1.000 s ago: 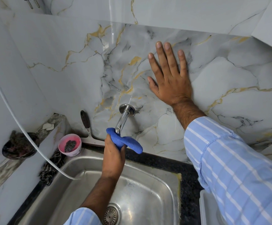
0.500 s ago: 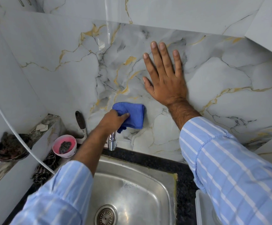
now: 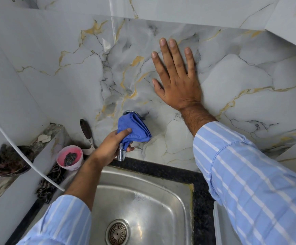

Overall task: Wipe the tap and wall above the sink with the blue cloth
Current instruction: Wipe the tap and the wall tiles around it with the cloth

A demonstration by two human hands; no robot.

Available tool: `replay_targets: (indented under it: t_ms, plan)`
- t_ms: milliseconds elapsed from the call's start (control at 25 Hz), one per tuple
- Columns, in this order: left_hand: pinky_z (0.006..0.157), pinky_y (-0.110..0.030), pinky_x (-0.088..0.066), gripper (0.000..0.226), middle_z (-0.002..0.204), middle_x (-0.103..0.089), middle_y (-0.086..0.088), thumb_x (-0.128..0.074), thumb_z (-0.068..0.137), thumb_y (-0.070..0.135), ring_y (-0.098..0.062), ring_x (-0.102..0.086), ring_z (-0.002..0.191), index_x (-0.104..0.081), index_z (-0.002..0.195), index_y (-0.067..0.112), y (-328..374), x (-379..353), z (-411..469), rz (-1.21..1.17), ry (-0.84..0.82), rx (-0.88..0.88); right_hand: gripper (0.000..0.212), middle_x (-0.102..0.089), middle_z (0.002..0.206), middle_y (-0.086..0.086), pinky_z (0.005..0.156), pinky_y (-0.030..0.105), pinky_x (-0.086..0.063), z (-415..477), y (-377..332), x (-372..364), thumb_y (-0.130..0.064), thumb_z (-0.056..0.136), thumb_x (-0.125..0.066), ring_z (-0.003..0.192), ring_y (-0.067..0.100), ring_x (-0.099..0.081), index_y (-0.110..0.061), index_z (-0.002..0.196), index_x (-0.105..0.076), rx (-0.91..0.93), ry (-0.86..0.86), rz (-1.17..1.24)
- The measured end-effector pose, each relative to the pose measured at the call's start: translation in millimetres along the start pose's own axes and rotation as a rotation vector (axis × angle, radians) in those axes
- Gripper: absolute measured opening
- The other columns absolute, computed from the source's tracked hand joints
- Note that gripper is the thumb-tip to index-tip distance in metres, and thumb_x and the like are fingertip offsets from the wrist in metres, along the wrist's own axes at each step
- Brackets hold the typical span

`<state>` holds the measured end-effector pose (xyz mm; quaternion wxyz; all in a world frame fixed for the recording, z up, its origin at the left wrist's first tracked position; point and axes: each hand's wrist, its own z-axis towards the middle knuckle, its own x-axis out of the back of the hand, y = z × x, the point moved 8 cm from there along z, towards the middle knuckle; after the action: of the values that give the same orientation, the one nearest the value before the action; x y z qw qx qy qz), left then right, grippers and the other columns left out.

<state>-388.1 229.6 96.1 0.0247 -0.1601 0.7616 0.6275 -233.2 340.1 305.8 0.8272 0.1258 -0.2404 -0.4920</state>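
My left hand (image 3: pixel 111 146) grips the folded blue cloth (image 3: pixel 134 129) and wraps it over the chrome tap (image 3: pixel 121 155), which sticks out of the marble wall (image 3: pixel 73 71) above the steel sink (image 3: pixel 149 206). Only the tap's spout end below my fingers and a sliver of its wall flange above the cloth show. My right hand (image 3: pixel 176 80) lies flat on the wall to the upper right of the tap, fingers spread, holding nothing.
A pink bowl (image 3: pixel 70 157) with a dark scrubber stands left of the sink, with a black-handled tool (image 3: pixel 86 132) leaning behind it. A dark dish (image 3: pixel 9 160) sits on the left ledge. A white hose (image 3: pixel 21 152) crosses the left side. A white container edge (image 3: pixel 219 225) shows at the right.
My left hand came up from under the tap to the wall, then slid the cloth down onto the tap body. The right hand stayed flat on the wall.
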Motion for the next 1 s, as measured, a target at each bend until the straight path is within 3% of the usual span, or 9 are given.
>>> replay_targets:
  t_ms: [80, 160, 280, 360, 520, 640, 760, 1000]
  plan:
    - [0.070, -0.036, -0.056, 0.026, 0.074, -0.064, -0.012, -0.061, 0.097, 0.034, -0.019, -0.061, 0.056, -0.062, 0.101, 0.008, 4.5, 2.5, -12.3, 0.174, 0.063, -0.143, 0.065, -0.030, 0.173, 0.015, 0.130, 0.058, -0.021, 0.2, 0.4, 1.0, -0.045, 0.112, -0.038, 0.160, 0.034, -0.034, -0.014, 0.169, -0.032, 0.000, -0.003, -0.002]
    - [0.062, -0.027, -0.055, 0.023, 0.086, -0.068, -0.012, -0.062, 0.098, 0.032, -0.019, -0.066, 0.064, -0.059, 0.110, 0.013, 0.6, 7.2, -22.1, 0.276, 0.157, -0.232, 0.065, -0.031, 0.173, 0.015, 0.130, 0.058, -0.021, -0.5, 0.7, 0.3, -0.045, 0.112, -0.039, 0.160, 0.034, -0.034, -0.014, 0.168, -0.032, 0.001, -0.004, -0.011]
    - [0.071, -0.025, -0.053, 0.032, 0.095, -0.066, -0.003, -0.065, 0.095, 0.036, -0.011, -0.066, 0.079, -0.052, 0.116, 0.016, -9.5, 15.6, -34.8, 0.507, 0.323, -0.316, 0.065, -0.030, 0.173, 0.015, 0.130, 0.058, -0.019, -0.3, 0.0, 0.0, -0.045, 0.112, -0.040, 0.160, 0.034, -0.034, -0.014, 0.168, -0.032, -0.001, -0.006, -0.006]
    - [0.066, -0.015, -0.045, 0.038, 0.088, -0.059, 0.005, -0.062, 0.090, 0.046, 0.004, -0.055, 0.074, -0.048, 0.109, 0.016, -13.3, 16.7, -42.9, 0.624, 0.398, -0.383, 0.065, -0.030, 0.173, 0.015, 0.131, 0.058, -0.017, -0.4, -0.3, -0.5, -0.045, 0.112, -0.039, 0.160, 0.034, -0.034, -0.014, 0.169, -0.032, -0.002, -0.006, -0.005]
    - [0.063, -0.008, -0.042, 0.044, 0.090, -0.056, 0.013, -0.061, 0.087, 0.052, 0.008, -0.056, 0.080, -0.041, 0.112, 0.022, -24.1, 12.4, -52.3, 0.704, 0.395, -0.469, 0.065, -0.029, 0.173, 0.015, 0.131, 0.057, -0.016, -1.2, 0.8, -0.6, -0.046, 0.113, -0.039, 0.160, 0.034, -0.033, -0.015, 0.169, -0.032, -0.001, -0.012, -0.017]
    - [0.060, -0.007, -0.042, 0.044, 0.091, -0.057, 0.015, -0.065, 0.088, 0.052, 0.007, -0.058, 0.084, -0.038, 0.112, 0.027, -26.7, 15.5, -54.2, 0.775, 0.419, -0.445, 0.065, -0.029, 0.173, 0.015, 0.131, 0.057, -0.016, 0.1, -0.6, 0.0, -0.046, 0.113, -0.038, 0.160, 0.034, -0.033, -0.015, 0.169, -0.031, -0.005, -0.025, -0.007]
    - [0.055, -0.010, -0.038, 0.046, 0.086, -0.057, 0.016, -0.068, 0.086, 0.051, 0.003, -0.059, 0.074, -0.039, 0.111, 0.024, -24.8, 16.8, -57.1, 0.826, 0.490, -0.402, 0.064, -0.030, 0.173, 0.015, 0.130, 0.057, -0.018, 0.1, 0.1, 0.5, -0.046, 0.113, -0.038, 0.160, 0.034, -0.034, -0.015, 0.169, -0.032, 0.002, -0.028, -0.025]
    - [0.060, -0.027, -0.045, 0.048, 0.087, -0.061, 0.006, -0.070, 0.088, 0.045, -0.018, -0.064, 0.079, -0.041, 0.114, 0.016, -44.4, 9.9, -76.7, 0.631, 0.696, -0.285, 0.067, -0.026, 0.174, 0.015, 0.130, 0.058, -0.019, 2.6, -1.9, -0.3, -0.049, 0.114, -0.035, 0.161, 0.034, -0.032, -0.015, 0.170, -0.027, 0.029, -0.064, -0.042]
